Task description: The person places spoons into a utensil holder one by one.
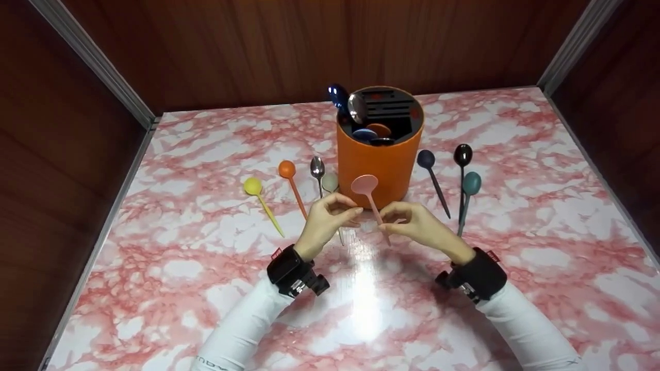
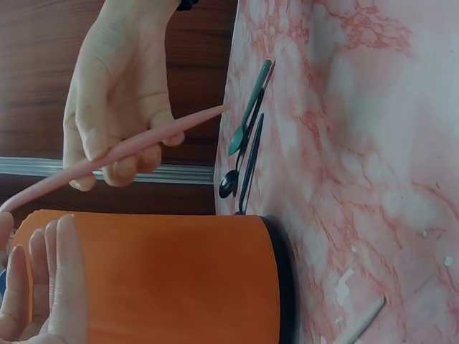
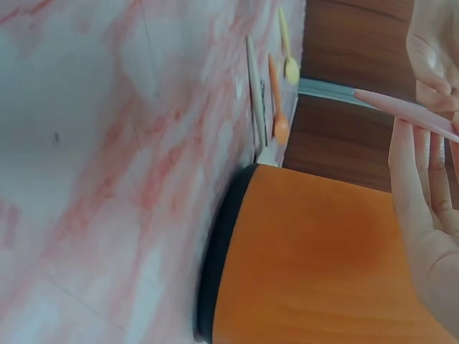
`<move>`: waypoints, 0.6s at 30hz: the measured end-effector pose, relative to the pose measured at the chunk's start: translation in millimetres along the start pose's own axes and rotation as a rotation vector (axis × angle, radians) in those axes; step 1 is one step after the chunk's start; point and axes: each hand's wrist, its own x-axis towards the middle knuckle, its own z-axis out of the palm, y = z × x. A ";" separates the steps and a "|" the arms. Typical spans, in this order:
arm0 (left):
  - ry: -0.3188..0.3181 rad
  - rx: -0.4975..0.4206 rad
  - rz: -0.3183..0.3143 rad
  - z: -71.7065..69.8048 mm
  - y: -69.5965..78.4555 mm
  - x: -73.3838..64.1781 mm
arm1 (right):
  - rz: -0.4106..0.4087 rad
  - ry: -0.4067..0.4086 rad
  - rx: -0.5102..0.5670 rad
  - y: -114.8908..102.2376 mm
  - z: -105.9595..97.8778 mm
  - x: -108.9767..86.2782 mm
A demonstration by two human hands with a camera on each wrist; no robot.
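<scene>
A pink spoon [image 1: 365, 184] is held up in front of the orange utensil holder [image 1: 376, 165], bowl raised and handle slanting down to the right. My right hand [image 1: 418, 225] pinches its handle between thumb and fingers. Facing it, my left hand [image 1: 329, 220] has its fingers loosely bent, with nothing between them. In the left wrist view the pink handle [image 2: 143, 140] crosses the fingers of the right hand [image 2: 118, 100], while the left hand's straight fingers [image 2: 66, 258] stand near its bowl end. The right wrist view shows the handle tip [image 3: 380, 102] above the table.
Left of the holder lie a yellow spoon [image 1: 253, 186], an orange spoon [image 1: 287, 169], a metal spoon [image 1: 317, 167] and a pale spoon [image 1: 330, 181]. To its right are dark blue [image 1: 426, 158], black [image 1: 463, 154] and teal [image 1: 472, 182] spoons. Several spoons stand inside the holder.
</scene>
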 end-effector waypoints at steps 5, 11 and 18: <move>0.007 -0.007 -0.004 -3.9 0.2 -1.2 | -0.016 0.004 0.018 -6.1 -5.5 1.0; 0.006 -0.019 -0.002 -9.2 -1.9 -2.7 | -0.037 0.003 -0.006 -16.2 -13.2 2.9; 0.040 -0.016 -0.010 -15.2 -3.1 -6.5 | -0.066 -0.006 -0.038 -27.6 -18.6 8.4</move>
